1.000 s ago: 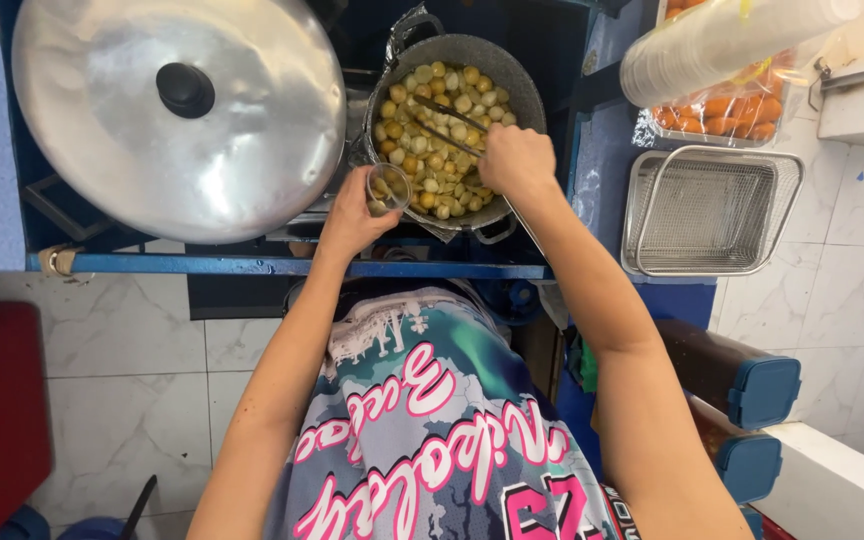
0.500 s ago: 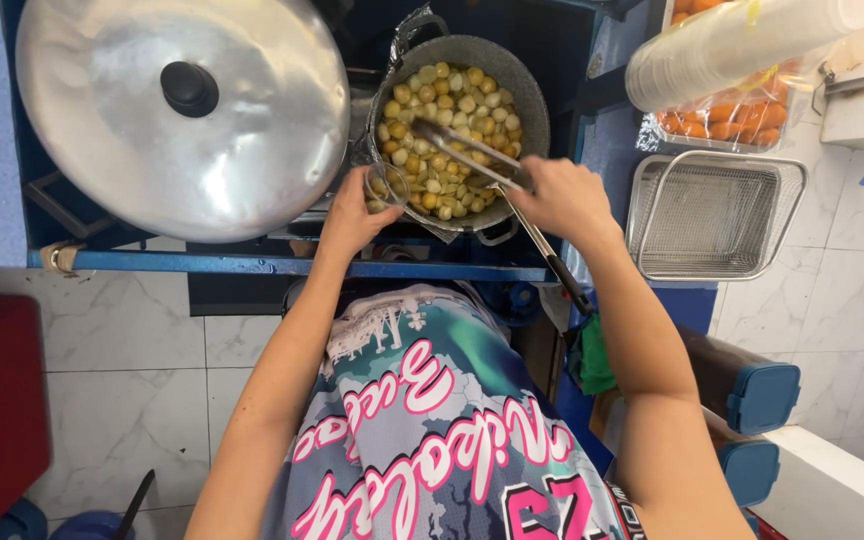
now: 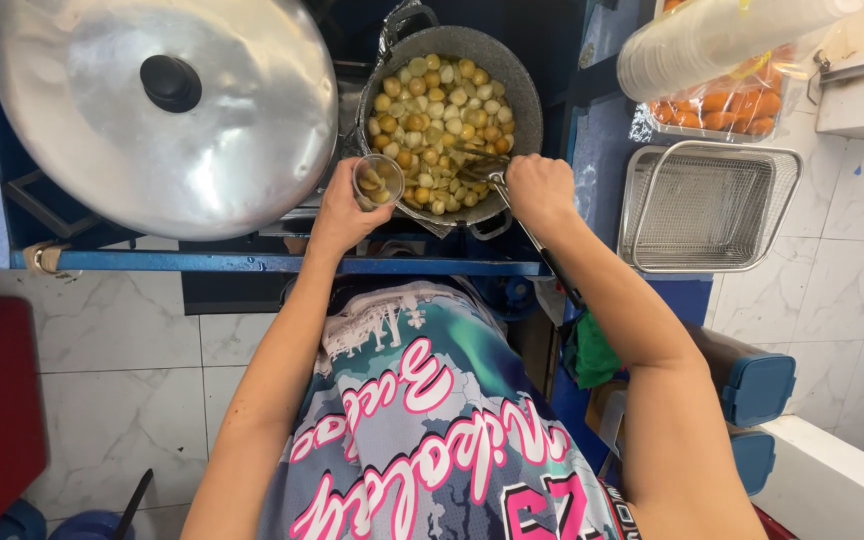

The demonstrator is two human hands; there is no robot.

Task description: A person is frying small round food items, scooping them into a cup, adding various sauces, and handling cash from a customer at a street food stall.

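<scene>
The left hand (image 3: pixel 340 212) grips a small clear cup (image 3: pixel 377 182) at the pot's (image 3: pixel 517 85) near rim, while the right hand (image 3: pixel 537 188) clasps a metal skimmer (image 3: pixel 484 168) over the round yellow snacks (image 3: pixel 440 105).

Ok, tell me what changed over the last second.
The right hand drew back from over the pot to its near rim, bringing the tongs with it; their tips now sit among the balls. The left hand stays holding the cup at the rim. The lid stayed put.
</scene>
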